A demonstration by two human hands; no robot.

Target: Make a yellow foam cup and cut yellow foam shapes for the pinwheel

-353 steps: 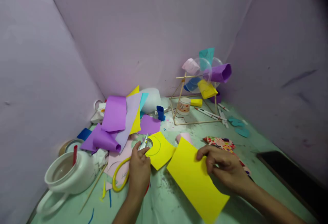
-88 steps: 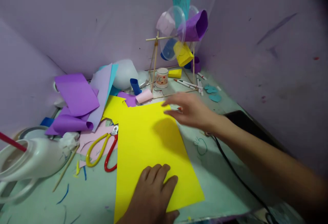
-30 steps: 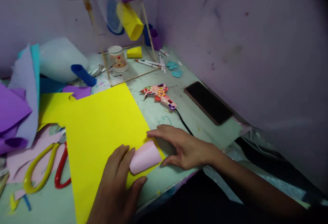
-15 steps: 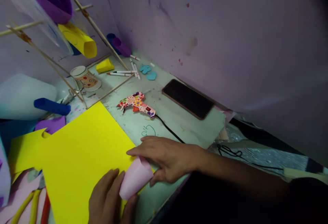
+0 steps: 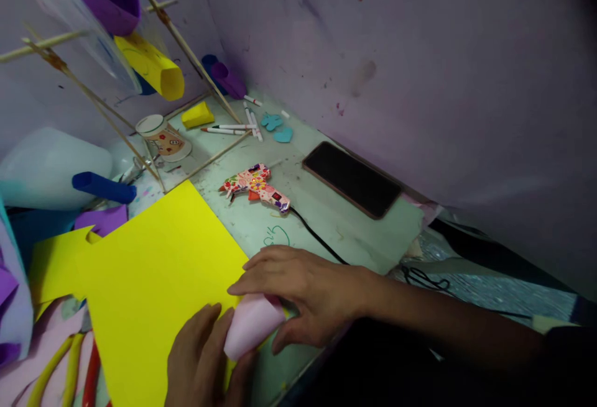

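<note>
The step in hand seems to be placing the pink paper tube (image 5: 252,326) over the near right edge of the yellow sheet (image 5: 149,270); whether it rests there or is slightly raised, I cannot tell. With the tube as the clock's centre, the left hand (image 5: 200,354) grips from 8 o'clock, fingers and thumb parted by about the tube's width. The right hand (image 5: 303,295) pinches from 2 o'clock, fingers over the far side, thumb on the near. The next move probably calls for light, even pressure, as paper could dent. The glue gun (image 5: 259,186) lies at 12 on the worktop (image 5: 361,239).
</note>
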